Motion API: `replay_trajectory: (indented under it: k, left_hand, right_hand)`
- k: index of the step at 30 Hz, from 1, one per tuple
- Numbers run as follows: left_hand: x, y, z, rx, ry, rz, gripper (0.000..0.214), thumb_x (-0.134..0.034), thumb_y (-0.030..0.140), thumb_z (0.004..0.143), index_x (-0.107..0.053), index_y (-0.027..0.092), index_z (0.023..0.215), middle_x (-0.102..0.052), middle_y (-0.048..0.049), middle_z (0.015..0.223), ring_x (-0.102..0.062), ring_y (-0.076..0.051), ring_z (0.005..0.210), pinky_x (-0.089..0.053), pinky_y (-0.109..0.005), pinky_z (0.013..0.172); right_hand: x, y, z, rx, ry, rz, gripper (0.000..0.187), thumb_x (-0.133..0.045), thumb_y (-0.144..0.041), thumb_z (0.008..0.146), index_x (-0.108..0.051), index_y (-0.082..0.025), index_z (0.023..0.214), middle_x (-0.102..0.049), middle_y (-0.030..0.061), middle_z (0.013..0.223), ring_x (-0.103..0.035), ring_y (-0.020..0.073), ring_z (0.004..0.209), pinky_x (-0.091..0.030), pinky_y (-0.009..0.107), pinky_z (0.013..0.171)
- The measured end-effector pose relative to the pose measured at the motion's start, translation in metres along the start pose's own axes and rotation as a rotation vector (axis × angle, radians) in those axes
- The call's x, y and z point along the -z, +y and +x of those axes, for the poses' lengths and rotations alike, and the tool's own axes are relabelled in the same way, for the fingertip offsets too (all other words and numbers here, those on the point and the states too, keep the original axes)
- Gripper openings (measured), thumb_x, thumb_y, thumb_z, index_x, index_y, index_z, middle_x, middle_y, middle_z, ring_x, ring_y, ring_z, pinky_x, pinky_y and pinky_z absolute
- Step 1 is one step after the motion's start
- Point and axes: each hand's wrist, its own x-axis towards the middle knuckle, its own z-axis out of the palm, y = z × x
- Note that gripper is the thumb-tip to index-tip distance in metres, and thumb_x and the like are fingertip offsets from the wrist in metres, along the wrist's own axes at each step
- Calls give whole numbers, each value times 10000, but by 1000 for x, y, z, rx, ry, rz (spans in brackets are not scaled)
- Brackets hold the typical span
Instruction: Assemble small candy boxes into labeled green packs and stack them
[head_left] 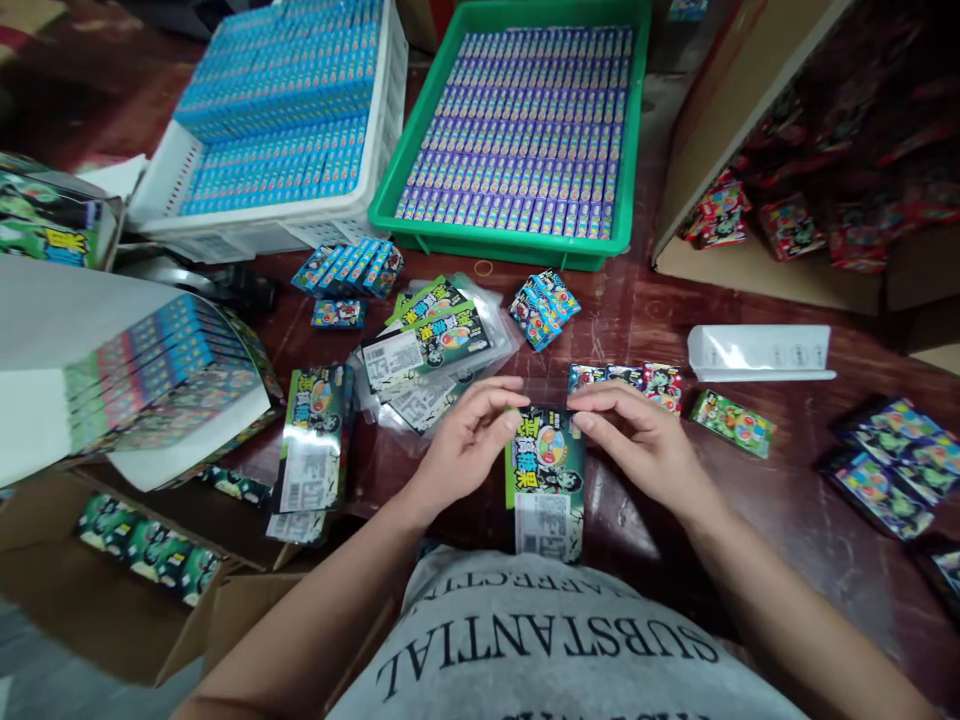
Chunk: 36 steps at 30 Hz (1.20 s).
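Big stuff first from my remote seat: the cardboard carton (pixel 720 110) towers at the right, small red packs loose inside it. Across the back, the white crate (pixel 262 220) is loaded with blue boxes, and beside it the green tray (pixel 495 243) carries rows of purple ones. Nearer left, an open display box (pixel 45 300) shows its filled rows.

Down to my hands, and here's the action! The left hand (pixel 469 430) and right hand (pixel 637 430) are apart, fingertips bent in toward the top corners of the printed package (pixel 547 455), which lies right in front of the body, barcode label nearest. Pinched or merely touching? I can't tell from here. I'd call this step working the package's upper edge; the next move calls for even, light fingertips at both corners, and care around the three small boxes (pixel 626 378) just beyond.

Smaller again: one green box (pixel 731 422) sits right of them, and smallest of all, a thin ring (pixel 484 268) lies below the green tray.
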Motion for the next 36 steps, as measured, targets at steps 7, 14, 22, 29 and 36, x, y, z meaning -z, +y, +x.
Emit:
replay_trajectory:
  k: [7, 14, 22, 29, 36]
  left_hand:
    - [6, 13, 6, 51, 44, -60, 231, -661, 250, 936, -688, 243, 1166, -761, -54, 1133, -706, -194, 1055, -556, -378, 972]
    - [19, 28, 13, 109, -46, -36, 124, -730, 328, 879, -762, 213, 915, -783, -51, 1030, -718, -194, 945, -583, -352, 883]
    - [18, 22, 35, 127, -53, 106, 177, -708, 353, 887, -757, 189, 843, -745, -12, 769, -622, -133, 642, -522, -284, 635]
    - [27, 26, 34, -143, -262, 158, 132, -677, 314, 927, -781, 247, 971, -782, -44, 1036, -727, -193, 947, -580, -364, 886]
    - [18, 42, 36, -235, -314, 273, 136, -741, 355, 882, -723, 224, 850, -758, -40, 983, -711, -180, 884, -564, -330, 817]
  right_hand:
    - [-4, -6, 0, 42, 47, -86, 226, -650, -266, 960, -735, -312, 1165, -744, 36, 1125, -681, 206, 1071, -543, 433, 981]
    - [-4, -30, 8, -141, 21, -17, 133, -718, -362, 899, -736, -234, 932, -748, 43, 971, -690, 200, 910, -563, 384, 858]
    - [-7, -34, 18, -287, 72, -77, 193, -732, -388, 866, -752, -198, 887, -772, 36, 891, -686, 173, 752, -536, 316, 701]
    - [12, -31, 4, -110, -50, -33, 138, -708, -383, 915, -761, -262, 879, -759, 31, 973, -703, 201, 920, -572, 386, 875]
    - [49, -16, -3, 64, -214, -329, 371, -680, -460, 929, -673, -322, 1274, -605, 89, 1389, -569, 288, 1297, -486, 516, 1080]
